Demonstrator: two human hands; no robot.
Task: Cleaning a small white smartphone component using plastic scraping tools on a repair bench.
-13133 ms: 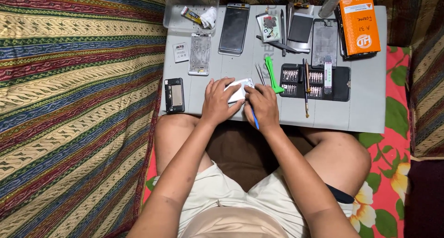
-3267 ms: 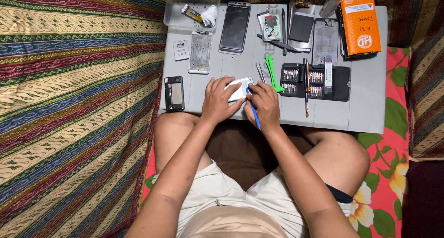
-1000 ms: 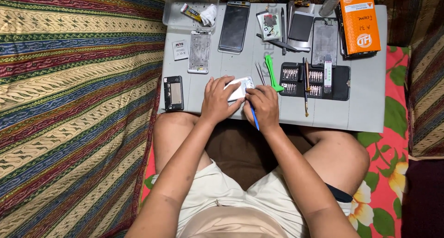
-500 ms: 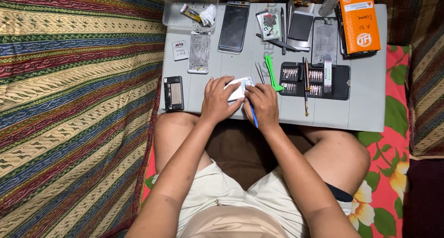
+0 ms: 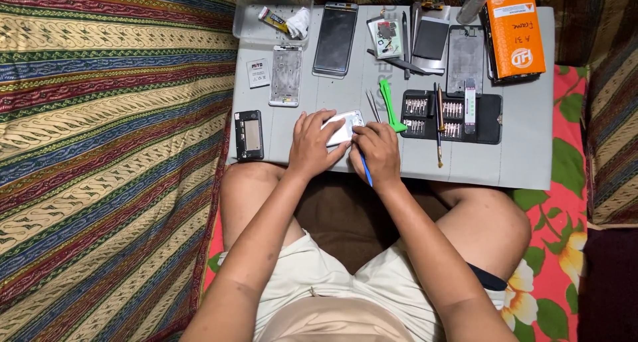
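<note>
**Phone repair on a grey mat, both hands on a white phone part**

Striped woven cloth (image 5: 100,149) covers the floor from 7 to 11 o'clock; floral red cushion (image 5: 565,202) at 4 o'clock. Person sits cross-legged at 6 o'clock, cream shorts (image 5: 319,282), bare knees under the mat edge.

Grey work mat (image 5: 525,149) fills the upper centre, 11 to 2 o'clock. On it, big to small: orange box (image 5: 515,33) at 1–2 o'clock; clear plastic tray (image 5: 247,23) at 11 o'clock with small bits inside; dark smartphone (image 5: 335,39) at 12 o'clock; black screwdriver-bit case (image 5: 488,119) lying open at 2 o'clock of the hands; phone frame (image 5: 465,60) just above the case; silver mid-frame (image 5: 286,75) at 11 o'clock of the hands; black phone part (image 5: 248,134) at 9 o'clock, on the mat's left edge; green pry tool (image 5: 390,106) and tweezers (image 5: 372,106) just beside the right hand, at its 12 o'clock; screwdriver (image 5: 438,126) lying across the case.

Left hand (image 5: 312,143) presses down on the white phone part (image 5: 342,126), fingers curled over its left side, holding it flat on the mat near the front edge, dead centre. Right hand (image 5: 379,153) touches the part's right end, fingers pinched together around a thin blue tool (image 5: 366,171) whose handle sticks out toward 6 o'clock; tip is hidden under the fingers.
</note>
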